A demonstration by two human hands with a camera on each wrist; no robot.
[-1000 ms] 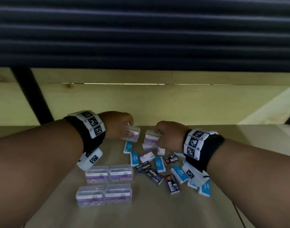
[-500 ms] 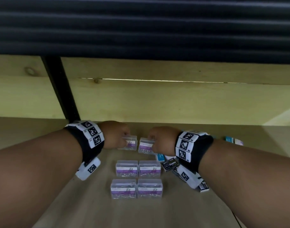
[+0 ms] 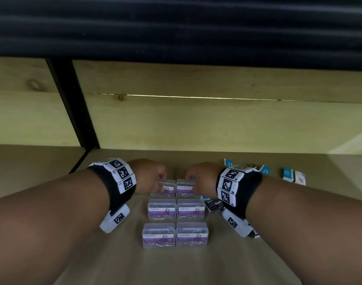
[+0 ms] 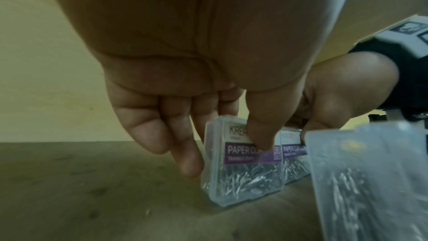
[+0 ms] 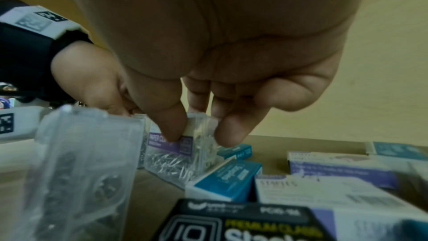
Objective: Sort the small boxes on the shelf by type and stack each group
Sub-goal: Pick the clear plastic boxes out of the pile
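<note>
Gripping a clear paper-clip box apiece, both hands at the back of the wooden shelf (image 3: 118,262). Left hand (image 3: 149,176) pinching the back-left box (image 3: 165,189) btwn thumb on the purple label and fingers (image 4: 185,155) behind the far face; box standing on its edge on the shelf. Right hand (image 3: 200,177) pinching the back-right box (image 3: 185,189) the same way, thumb in front, fingers (image 5: 231,131) round the far side. Sitting side by side, those two boxes, touching or nearly so; can't tell which.

Lying in front of them, nearer the body: four more clear paper-clip boxes in 2 rows of 2, middle pair (image 3: 176,209) just behind front pair (image 3: 175,235), labels facing up, boxes within each pair touching. Making a 2 x 3 grid w/ the held ones.

Lying to the right, unsorted: black staples box (image 3: 214,205) just beside the middle row, partly under the right wrist; blue staples boxes (image 5: 228,177) right next to the back-right box; white-and-purple boxes (image 5: 324,195) further right. Sitting well apart by the back wall: blue box (image 3: 288,174) beside a white one (image 3: 299,177). Wearing black wristbands (image 3: 240,186) w/ printed marker tags on both wrists.
</note>
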